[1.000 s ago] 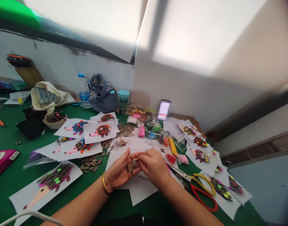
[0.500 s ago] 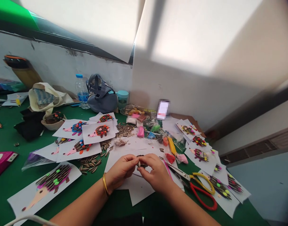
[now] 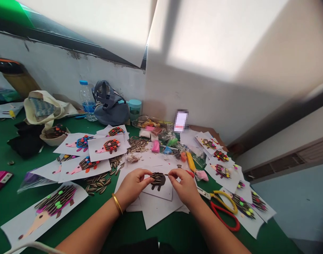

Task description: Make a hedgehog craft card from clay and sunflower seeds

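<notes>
In front of me a dark brown clay hedgehog body (image 3: pixel 159 180) with sunflower seeds stuck into it lies on a white paper card (image 3: pixel 165 194). My left hand (image 3: pixel 133 185) is at the body's left edge, thumb and index finger closed together; what sits between their tips is hidden. To the right of the body, my right hand (image 3: pixel 184 187) pinches a thin dark sunflower seed (image 3: pixel 166 174), its tip pointing left towards the clay. Loose sunflower seeds (image 3: pixel 98 184) are heaped left of my left hand.
Finished hedgehog cards (image 3: pixel 108 151) lie on the left, more cards (image 3: pixel 222 173) on the right. Scissors (image 3: pixel 225 208) with red and yellow handles rest beside my right forearm. Bagged coloured clay (image 3: pixel 155 146), a phone (image 3: pixel 180 120), a bottle (image 3: pixel 87 102) and a bag (image 3: pixel 111 109) stand farther back.
My hands were together over the card and have moved apart, uncovering the hedgehog body. The right hand now holds a seed to its right. The view has shifted slightly.
</notes>
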Demonstrator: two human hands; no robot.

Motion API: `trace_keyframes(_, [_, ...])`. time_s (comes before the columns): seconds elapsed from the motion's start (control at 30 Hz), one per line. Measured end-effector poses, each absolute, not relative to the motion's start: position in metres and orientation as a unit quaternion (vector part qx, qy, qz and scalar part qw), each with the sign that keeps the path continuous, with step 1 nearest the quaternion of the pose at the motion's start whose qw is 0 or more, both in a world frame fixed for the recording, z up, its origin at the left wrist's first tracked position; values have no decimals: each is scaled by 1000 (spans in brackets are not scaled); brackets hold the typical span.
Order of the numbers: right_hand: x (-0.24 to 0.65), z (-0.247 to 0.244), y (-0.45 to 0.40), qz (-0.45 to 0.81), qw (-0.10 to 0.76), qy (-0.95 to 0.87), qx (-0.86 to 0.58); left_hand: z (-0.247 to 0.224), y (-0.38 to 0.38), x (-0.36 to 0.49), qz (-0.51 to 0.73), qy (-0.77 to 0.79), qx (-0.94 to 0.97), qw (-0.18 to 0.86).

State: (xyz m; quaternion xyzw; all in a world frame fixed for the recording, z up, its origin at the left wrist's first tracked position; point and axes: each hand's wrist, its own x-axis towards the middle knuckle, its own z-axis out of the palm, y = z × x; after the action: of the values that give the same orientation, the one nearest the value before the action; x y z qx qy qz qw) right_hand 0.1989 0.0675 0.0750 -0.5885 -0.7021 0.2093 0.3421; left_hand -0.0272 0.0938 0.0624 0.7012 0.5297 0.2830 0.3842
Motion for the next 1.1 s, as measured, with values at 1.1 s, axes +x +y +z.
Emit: trace_keyframes(1.1, [182, 57, 86, 20, 116, -801, -586, 60, 91, -30, 41, 585, 783, 207])
